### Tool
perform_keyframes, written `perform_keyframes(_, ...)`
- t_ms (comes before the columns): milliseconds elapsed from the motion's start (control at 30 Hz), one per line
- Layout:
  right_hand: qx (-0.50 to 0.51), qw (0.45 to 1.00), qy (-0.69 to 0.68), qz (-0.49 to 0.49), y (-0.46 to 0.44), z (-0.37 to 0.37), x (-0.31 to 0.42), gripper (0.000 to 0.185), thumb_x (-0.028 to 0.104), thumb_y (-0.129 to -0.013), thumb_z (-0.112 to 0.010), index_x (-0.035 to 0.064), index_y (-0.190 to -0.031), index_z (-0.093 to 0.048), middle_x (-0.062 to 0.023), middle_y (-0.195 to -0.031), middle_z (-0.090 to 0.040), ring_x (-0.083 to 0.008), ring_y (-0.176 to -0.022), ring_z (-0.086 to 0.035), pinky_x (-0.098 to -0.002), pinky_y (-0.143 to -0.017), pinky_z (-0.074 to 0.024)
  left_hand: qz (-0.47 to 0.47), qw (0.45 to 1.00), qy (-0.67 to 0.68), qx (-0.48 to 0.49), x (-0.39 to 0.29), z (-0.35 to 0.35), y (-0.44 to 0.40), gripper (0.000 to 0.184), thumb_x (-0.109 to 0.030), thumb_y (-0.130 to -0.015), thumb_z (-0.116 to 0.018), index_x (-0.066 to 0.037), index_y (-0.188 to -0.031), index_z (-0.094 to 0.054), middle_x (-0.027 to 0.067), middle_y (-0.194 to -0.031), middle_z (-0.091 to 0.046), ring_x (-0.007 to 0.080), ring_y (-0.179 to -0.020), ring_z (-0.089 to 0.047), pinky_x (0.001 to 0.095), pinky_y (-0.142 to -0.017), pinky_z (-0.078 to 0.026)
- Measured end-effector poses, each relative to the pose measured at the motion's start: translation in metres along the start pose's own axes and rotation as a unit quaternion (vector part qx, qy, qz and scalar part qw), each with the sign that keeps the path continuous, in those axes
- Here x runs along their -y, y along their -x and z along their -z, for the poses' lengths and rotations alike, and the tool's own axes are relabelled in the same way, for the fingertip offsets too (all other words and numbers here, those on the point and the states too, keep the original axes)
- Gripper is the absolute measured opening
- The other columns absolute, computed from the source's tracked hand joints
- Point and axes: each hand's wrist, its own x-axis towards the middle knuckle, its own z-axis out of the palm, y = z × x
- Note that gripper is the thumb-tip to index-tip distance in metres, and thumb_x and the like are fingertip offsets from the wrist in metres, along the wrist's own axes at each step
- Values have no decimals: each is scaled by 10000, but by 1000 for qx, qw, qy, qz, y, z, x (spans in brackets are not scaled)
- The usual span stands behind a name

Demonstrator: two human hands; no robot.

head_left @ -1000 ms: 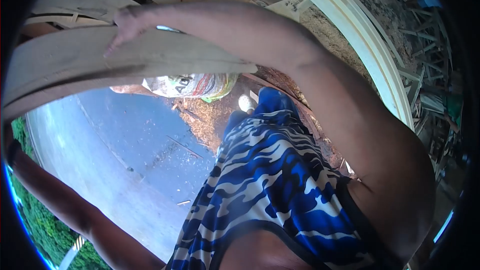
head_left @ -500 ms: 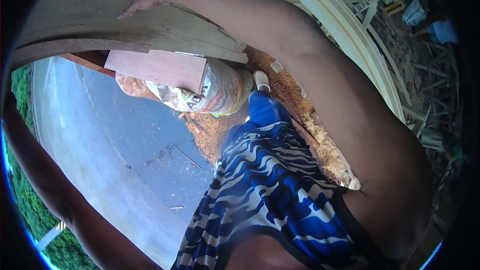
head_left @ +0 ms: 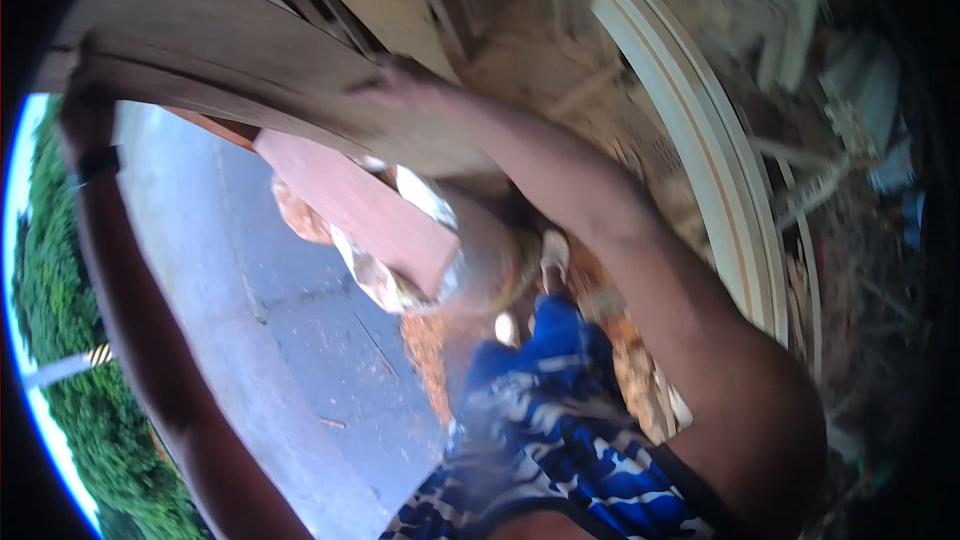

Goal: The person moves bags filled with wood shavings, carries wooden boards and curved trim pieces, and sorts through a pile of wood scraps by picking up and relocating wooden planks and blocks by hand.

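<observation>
The wide board (head_left: 255, 48) lies at ten o'clock, its length running ten-to-four, my left hand (head_left: 88, 92) toward its outer end, my right hand (head_left: 405, 86) along its upper edge, though I cannot tell whether either pinches it.

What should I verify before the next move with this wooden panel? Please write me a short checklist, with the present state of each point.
1. Left hand on the wooden panel: ok, it is at the lower edge.
2. Right hand on the panel: ok, it touches it farther along.
3. Both grips firm: cannot tell, the hands are blurred and the left one is dark.
4. Space beside the panel free: not ok, a pinkish board lies on a sack close by.
5. Floor around the feet clean: not ok, loose shavings lie near them.
</observation>
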Motion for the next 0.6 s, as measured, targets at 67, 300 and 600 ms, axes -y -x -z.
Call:
perform_keyframes(67,-26,999,38,24,-37,-15,-43,765,471,-804,-697,-67,-1286,-443,-172,-1070,-671,-245,-1058,-611,-326,-924,-471,7,997,67,23,28,17,-32,406,-105,-928,-527,-9,-1321,-493,3,-1106,-618,42,-728,-496,161,-633,-397)
perform_keyframes(300,-36,994,-104,25,-52,-3,-36,509,485,-792,-703,100,-1123,-665,-65,-1017,-707,-191,-970,-660,-304,-872,-502,-13,998,62,-19,72,-26,-41,584,-386,-907,-596,-42,-1356,-450,64,-1377,-471,203,-1286,-402,359,-1108,-265)
perform_keyframes(600,0,983,-177,-45,-67,-11,-72,610,571,-816,-625,94,-1197,-636,-141,-1221,-614,-243,-1189,-536,-328,-1006,-394,-20,969,-43,-243,120,-56,-29,886,-624,-746,-675,120,-1206,-535,164,-1134,-602,205,-973,-601,318,-821,-488)
